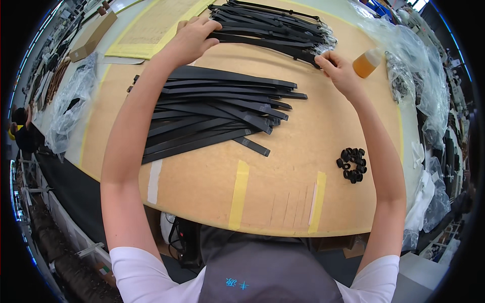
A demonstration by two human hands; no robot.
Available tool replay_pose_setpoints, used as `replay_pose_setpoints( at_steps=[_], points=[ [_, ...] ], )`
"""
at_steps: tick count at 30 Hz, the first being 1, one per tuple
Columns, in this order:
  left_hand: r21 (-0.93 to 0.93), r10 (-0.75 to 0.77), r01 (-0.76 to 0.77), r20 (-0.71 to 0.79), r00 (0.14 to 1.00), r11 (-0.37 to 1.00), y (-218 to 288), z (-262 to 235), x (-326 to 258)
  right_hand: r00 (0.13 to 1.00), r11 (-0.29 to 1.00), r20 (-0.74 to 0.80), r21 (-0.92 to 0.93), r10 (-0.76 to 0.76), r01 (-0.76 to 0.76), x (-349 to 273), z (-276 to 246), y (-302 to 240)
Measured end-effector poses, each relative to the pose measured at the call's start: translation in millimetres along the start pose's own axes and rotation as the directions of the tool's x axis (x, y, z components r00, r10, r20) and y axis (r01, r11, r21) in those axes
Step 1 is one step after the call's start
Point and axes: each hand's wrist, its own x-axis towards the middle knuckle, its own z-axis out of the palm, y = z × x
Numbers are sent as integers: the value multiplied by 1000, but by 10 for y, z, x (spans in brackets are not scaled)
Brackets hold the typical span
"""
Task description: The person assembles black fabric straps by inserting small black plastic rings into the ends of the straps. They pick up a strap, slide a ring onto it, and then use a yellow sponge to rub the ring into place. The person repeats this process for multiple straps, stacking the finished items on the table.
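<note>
At the far side of the table, a black strap stretches between my two hands. My left hand is closed on its left end, thumb below and fingers above. My right hand pinches the right end between thumb and fingers. Just behind this strap lies a pile of finished-looking black straps with buckles and clear plastic at their right ends. Nearer to me, a loose heap of flat black straps fans out, partly covered by my left forearm.
A bottle of amber liquid stands beside my right hand. Several small black rings are clustered at the right. Yellow tape marks the tabletop. Clear plastic wrap lies along the right edge, and a cardboard box is far left.
</note>
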Motion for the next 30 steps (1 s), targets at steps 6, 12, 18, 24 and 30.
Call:
replay_pose_setpoints(
  at_steps=[6, 12, 18, 24, 30],
  points=[
    [-211, 103, -71, 141, 985, 975, 465, 117, -122, 937, 939, -128, -169, -324, 301, -151, 329, -35],
    [-378, -16, 144, 323, 946, 914, 844, -108, -522, 977, 969, 149, -171, -151, 175, -858, 509, -677],
    [-376, -61, 127, 182, 981, 918, 668, 269, -605, 951, 909, 137, -283, -276, 304, -543, 554, -339],
    [-217, -14, 14, 6, 1000, 976, 784, 417, -552, 970, 922, 88, -302, -226, 242, -593, 558, -519],
    [-225, -25, 48, 104, 994, 973, 722, 407, -535, 954, 897, 77, -328, -288, 297, -697, 540, -655]
  ],
)
